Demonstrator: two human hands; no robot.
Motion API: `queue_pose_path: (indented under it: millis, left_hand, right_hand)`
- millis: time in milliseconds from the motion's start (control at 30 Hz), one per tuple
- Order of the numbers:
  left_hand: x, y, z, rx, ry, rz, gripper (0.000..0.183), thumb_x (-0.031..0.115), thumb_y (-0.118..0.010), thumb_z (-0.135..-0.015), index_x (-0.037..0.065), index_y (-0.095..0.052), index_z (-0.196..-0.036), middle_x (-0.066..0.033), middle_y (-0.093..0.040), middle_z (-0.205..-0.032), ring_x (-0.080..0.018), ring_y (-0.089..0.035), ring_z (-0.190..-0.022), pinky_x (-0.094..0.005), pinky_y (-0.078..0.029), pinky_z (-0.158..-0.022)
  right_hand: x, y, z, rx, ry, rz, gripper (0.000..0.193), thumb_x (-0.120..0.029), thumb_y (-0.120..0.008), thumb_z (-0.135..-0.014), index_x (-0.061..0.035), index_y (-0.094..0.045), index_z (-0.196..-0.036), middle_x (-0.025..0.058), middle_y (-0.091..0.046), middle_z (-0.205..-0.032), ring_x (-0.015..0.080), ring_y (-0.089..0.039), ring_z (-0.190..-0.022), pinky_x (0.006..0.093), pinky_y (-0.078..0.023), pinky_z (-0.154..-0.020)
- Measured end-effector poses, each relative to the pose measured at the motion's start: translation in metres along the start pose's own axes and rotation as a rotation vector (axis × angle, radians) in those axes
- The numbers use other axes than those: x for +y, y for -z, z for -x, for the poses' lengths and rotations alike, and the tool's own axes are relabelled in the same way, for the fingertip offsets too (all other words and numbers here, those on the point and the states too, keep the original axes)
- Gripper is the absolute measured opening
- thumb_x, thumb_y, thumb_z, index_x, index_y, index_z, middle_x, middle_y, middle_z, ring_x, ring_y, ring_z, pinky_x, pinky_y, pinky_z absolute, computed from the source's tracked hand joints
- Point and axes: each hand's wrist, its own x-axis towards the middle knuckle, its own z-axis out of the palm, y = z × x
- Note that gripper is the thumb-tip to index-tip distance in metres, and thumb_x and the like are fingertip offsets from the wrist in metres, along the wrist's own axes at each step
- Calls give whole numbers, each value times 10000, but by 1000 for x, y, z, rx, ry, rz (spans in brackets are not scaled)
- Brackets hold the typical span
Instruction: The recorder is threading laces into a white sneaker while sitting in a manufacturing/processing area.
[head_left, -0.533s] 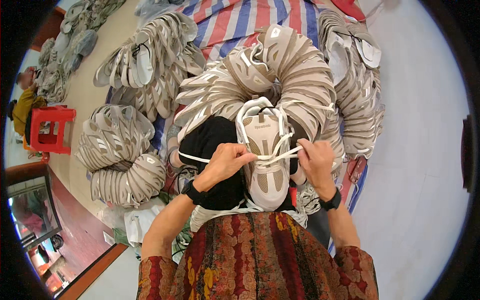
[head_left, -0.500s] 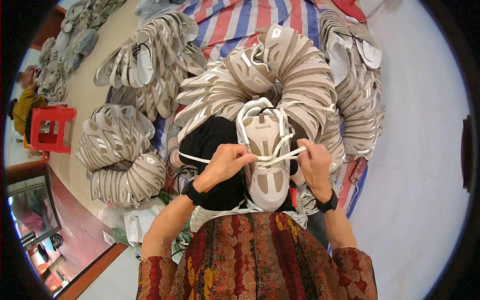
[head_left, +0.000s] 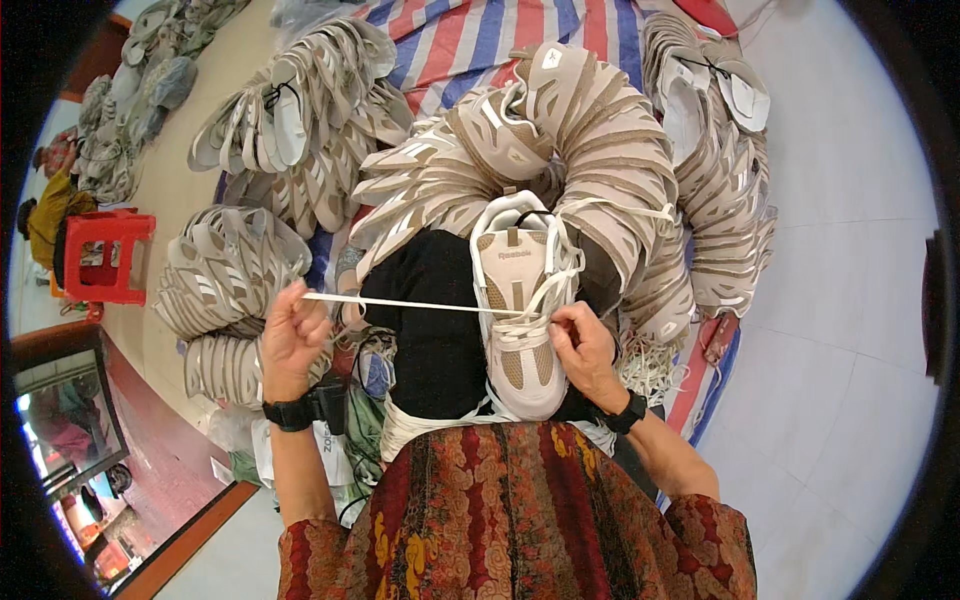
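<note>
A beige and white shoe upper (head_left: 515, 265) lies over my lap, toe toward me, with its white lace (head_left: 420, 304) threaded through the lower eyelets. My left hand (head_left: 297, 335) pinches the lace's end and holds it out to the left, so it runs taut across the black cloth (head_left: 435, 330) on my leg. At the shoe's right edge, beside the lacing, my right hand (head_left: 588, 352) is closed with thumb and fingers against the upper. Its fingertips are partly hidden. Loose loops of lace lie over the right side of the shoe's tongue.
A curved row of nested shoe uppers (head_left: 610, 150) lies just ahead. More bundles sit left (head_left: 235, 275) and right (head_left: 725, 220) on a striped sheet (head_left: 470, 45). A red stool (head_left: 105, 255) stands at the left, a mirror (head_left: 65, 420) below it. Loose laces (head_left: 650, 370) hang at right.
My left hand has moved out to the left, drawing the lace straight. My right hand has come down and in against the shoe's side.
</note>
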Motion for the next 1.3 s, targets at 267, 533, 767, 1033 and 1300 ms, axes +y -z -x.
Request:
queue_pose_path:
  millis: [267, 533, 767, 1033, 1300]
  left_hand:
    - [-43, 4, -14, 90, -660, -1605, 198, 158, -616, -781, 46, -552, -931, -57, -526, -767, -207, -509, -750, -315, -401, -659]
    - [-101, -71, -24, -325, -931, -1657, 194, 153, -618, -759, 24, -566, -894, -127, -548, -870, -293, -488, -878, -358, -381, -772]
    - [-95, -75, -31, -485, -664, -1761, 213, 205, -568, -803, 6, -567, -728, -129, -528, -616, -257, -514, -626, -345, -392, -641]
    - [-71, -45, -25, -419, -318, -1519, 174, 151, -597, -805, -17, -585, -763, -69, -508, -569, -108, -441, -523, -260, -374, -499]
    - [32, 81, 93, 110, -160, -1377, 154, 146, -613, -774, -4, -648, -781, 8, -573, -629, -58, -482, -565, -197, -360, -494]
  right_hand:
    - [-30, 31, -22, -78, 140, 101, 320, -56, -633, -701, -58, -528, -1004, 110, -489, -925, 222, -519, -787, 289, -446, -692]
    - [-65, 40, -74, -611, 672, 514, 252, -202, -650, -697, -54, -533, -864, 115, -566, -876, 259, -546, -868, 317, -433, -726]
    - [-49, 68, -93, -641, -86, 63, 142, -146, -618, -781, -6, -597, -793, 70, -522, -577, 93, -446, -537, 261, -390, -506]
    - [-26, 89, -97, -633, -127, 118, 179, -165, -581, -796, 7, -567, -749, 16, -471, -552, 78, -416, -546, 253, -370, -498]
    - [-44, 298, -90, -544, -231, 472, 251, -208, -580, -824, 13, -559, -708, 16, -477, -575, 90, -443, -536, 244, -371, -495]
